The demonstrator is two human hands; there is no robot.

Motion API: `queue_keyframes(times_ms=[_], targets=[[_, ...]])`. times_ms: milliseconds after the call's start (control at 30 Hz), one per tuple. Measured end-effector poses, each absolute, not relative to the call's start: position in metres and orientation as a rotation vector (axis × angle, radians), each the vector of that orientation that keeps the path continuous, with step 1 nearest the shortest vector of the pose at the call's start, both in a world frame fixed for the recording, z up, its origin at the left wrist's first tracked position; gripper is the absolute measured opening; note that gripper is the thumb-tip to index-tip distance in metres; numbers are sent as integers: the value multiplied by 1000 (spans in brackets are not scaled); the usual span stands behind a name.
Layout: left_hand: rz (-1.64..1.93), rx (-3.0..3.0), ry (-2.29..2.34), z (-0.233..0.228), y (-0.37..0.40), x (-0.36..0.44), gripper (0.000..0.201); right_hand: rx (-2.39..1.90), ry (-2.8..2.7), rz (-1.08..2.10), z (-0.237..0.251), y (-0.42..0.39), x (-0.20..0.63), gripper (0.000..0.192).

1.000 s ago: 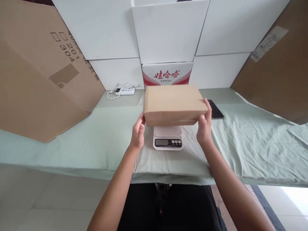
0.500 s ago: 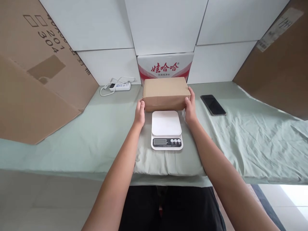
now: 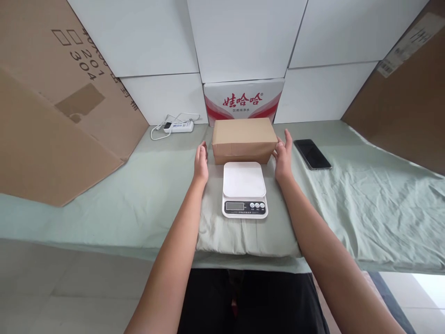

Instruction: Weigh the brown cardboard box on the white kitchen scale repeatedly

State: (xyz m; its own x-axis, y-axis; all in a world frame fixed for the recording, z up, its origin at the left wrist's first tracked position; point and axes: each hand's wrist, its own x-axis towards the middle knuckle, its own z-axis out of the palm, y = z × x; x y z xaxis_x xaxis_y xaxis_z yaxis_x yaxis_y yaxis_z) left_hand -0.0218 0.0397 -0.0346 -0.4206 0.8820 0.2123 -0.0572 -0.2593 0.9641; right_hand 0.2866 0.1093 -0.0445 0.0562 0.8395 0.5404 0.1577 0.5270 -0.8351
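A closed brown cardboard box (image 3: 244, 131) rests on the green cloth, just behind a white kitchen scale (image 3: 244, 180). My left hand (image 3: 200, 160) is held open beside the box's left end, with a small gap between them. On the other side my right hand (image 3: 283, 155) is open too, its fingers spread at the box's right end; whether a fingertip still touches the cardboard I cannot tell. The scale's platform bears nothing, and its display and buttons face me.
A black phone (image 3: 312, 154) lies on the right. Behind on the left sits a white power strip (image 3: 178, 126) with a cable. A red-and-white carton (image 3: 243, 98) stands at the back wall. Large cardboard sheets (image 3: 104, 144) flank both sides of the green cloth (image 3: 156, 199).
Both hands have let go of the cardboard box and moved outward from its ends. The box stays behind the scale. The whole view has shifted slightly.
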Motion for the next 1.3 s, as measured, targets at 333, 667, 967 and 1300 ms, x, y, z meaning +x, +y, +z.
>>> queue_keyframes(times_ms=[333, 667, 967, 1300], targets=[[1601, 1179, 1138, -28, 29, -6, 100, -957, -1448, 842, -30, 100, 278, 114], [1798, 1452, 1144, 6, -21, -2, 91, -849, -1594, 618, 21, 36, 283, 107], [1692, 1425, 1103, -5, -106, 16, 87, -932, -1508, 579, -9, -38, 309, 92], [1728, 1302, 1145, -14, -109, 11, 89, -917, -1441, 595, -11, -36, 308, 93]])
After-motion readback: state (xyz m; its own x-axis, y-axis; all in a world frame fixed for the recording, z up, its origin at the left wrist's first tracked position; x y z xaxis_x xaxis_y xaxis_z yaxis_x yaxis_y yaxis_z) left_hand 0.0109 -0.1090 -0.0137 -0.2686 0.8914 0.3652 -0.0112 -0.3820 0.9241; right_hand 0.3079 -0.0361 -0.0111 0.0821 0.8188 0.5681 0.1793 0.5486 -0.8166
